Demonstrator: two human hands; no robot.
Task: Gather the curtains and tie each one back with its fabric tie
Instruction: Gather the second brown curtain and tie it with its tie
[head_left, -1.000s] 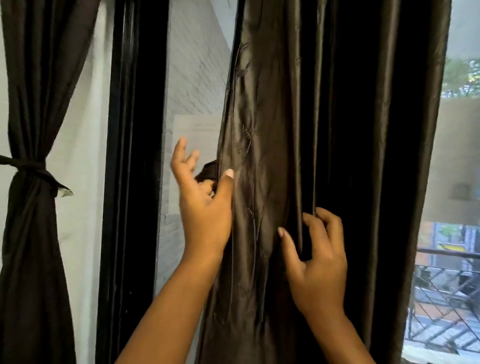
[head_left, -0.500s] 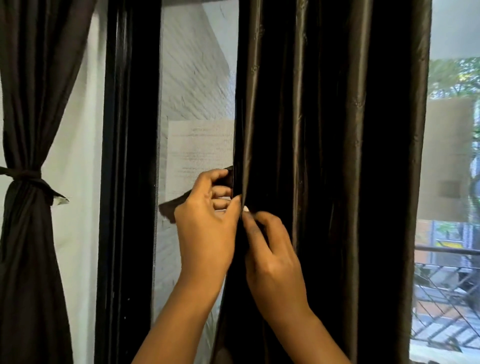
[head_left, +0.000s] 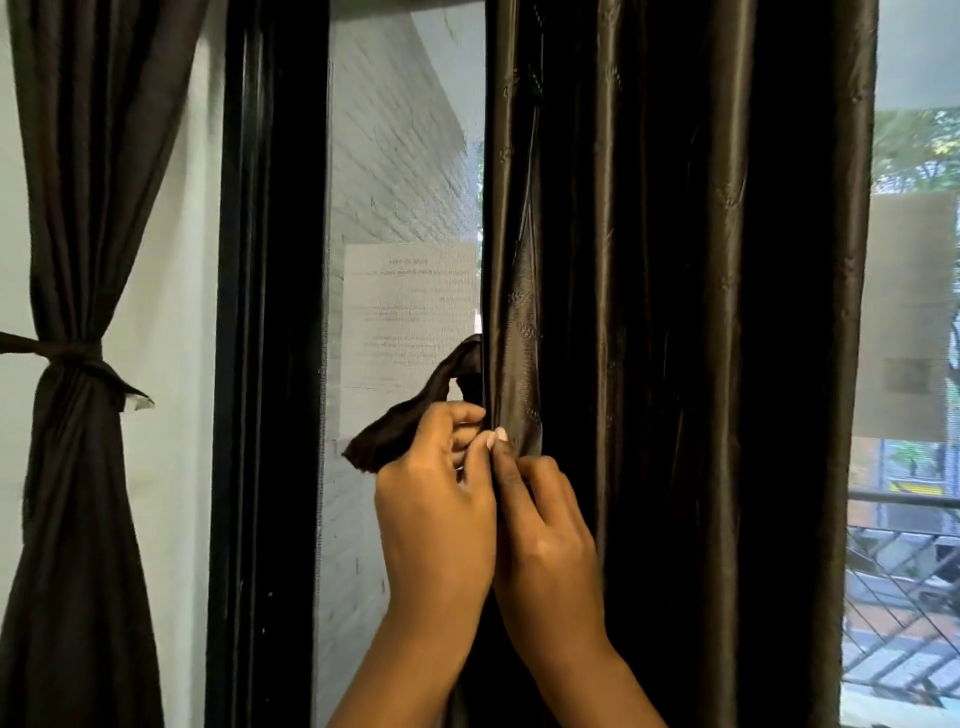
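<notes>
A dark brown satin curtain (head_left: 675, 312) hangs in gathered folds in front of me. Its fabric tie (head_left: 410, 415) comes out from behind the curtain's left edge and slopes down to the left. My left hand (head_left: 436, 499) grips the tie with curled fingers. My right hand (head_left: 545, 525) sits right beside it and pinches the curtain's left edge. The two thumbs touch. At the far left a second dark curtain (head_left: 78, 208) hangs cinched at its waist by its own tie (head_left: 72, 353).
A black window frame post (head_left: 270, 364) stands between the two curtains. Behind the mesh pane a paper notice (head_left: 410, 317) is stuck to the glass. At the right, a balcony railing (head_left: 904, 571) and trees show outside.
My right hand moved left from the curtain's middle folds to its left edge, meeting my left hand. My left hand closed on the tie, whose loose end now sticks out leftward.
</notes>
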